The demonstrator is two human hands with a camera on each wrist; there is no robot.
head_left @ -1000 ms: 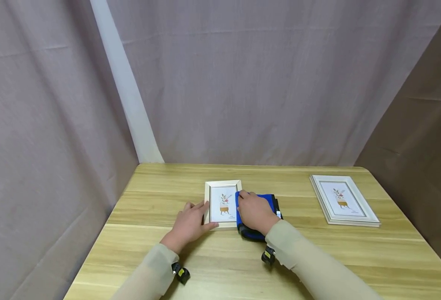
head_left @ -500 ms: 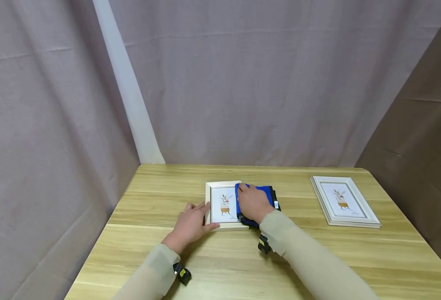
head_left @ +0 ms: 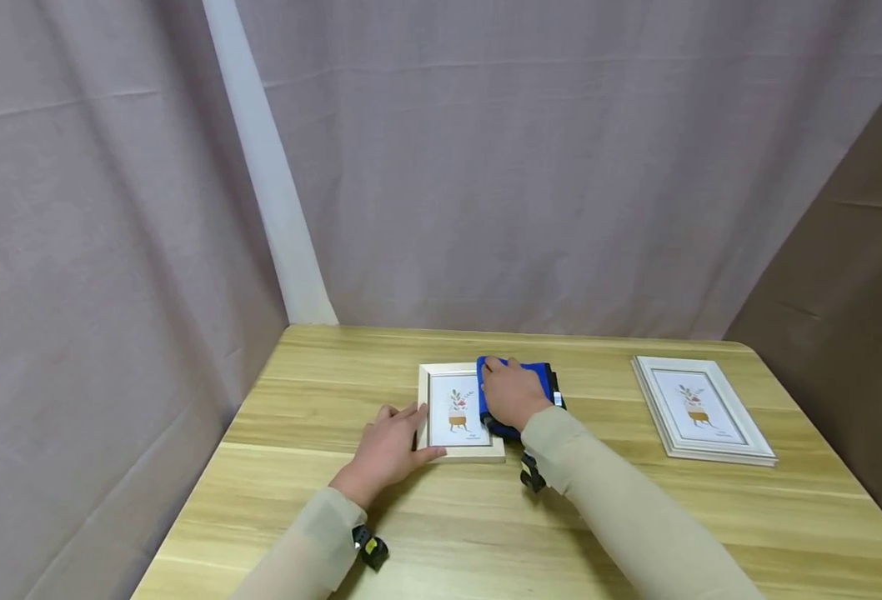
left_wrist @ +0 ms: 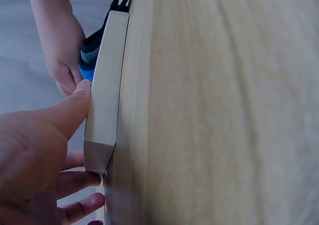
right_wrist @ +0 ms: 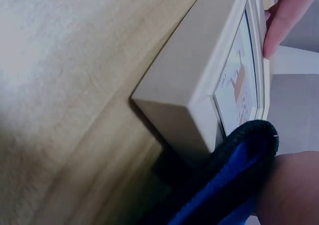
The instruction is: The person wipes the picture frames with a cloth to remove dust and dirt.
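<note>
A cream picture frame (head_left: 461, 454) with a flower-vase print lies face up on the table in the head view. My left hand (head_left: 387, 446) holds its near left corner, with the thumb (left_wrist: 75, 105) over the front face and the fingers along the left side. Under my right hand (head_left: 514, 393) is a folded blue cloth (head_left: 534, 372) with black edging and a small white tag. The hand grips this cloth and presses it on the frame's right border, hiding that side. In the right wrist view, the cloth's dark folded edge (right_wrist: 249, 130) overlaps the frame's corner.
A second, white picture frame (head_left: 699, 412) with a similar print lies at the right of the wooden table (head_left: 441, 533); its side looks layered. Grey curtains (head_left: 501, 167) hang behind the table's far edge and along both sides.
My right hand and the cloth have moved up along the frame's right border, away from me, uncovering the near right corner. The left hand keeps its hold on the frame.
</note>
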